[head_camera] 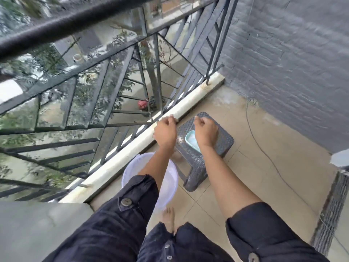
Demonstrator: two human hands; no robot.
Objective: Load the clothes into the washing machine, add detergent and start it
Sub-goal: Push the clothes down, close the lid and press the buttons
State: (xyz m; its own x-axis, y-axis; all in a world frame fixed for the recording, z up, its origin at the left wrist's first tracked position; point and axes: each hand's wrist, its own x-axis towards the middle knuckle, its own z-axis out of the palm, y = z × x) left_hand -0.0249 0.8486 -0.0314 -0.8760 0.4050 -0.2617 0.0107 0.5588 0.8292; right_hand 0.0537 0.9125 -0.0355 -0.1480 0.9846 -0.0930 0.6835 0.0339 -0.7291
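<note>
Though both hands hung apart with curled fingers, I couldn't tell if either gripped anything; left hand [166,133] hovered over the curb [188,103], right hand [205,133] over a teal dish [190,139] at the left edge of the stool [222,141]; whether the white basin [170,186] by the curb held clothes stayed unclear.

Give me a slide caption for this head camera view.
Left hand and right hand held out by a grey stool with a blue dish, white basin on the floor by the railing.
</note>
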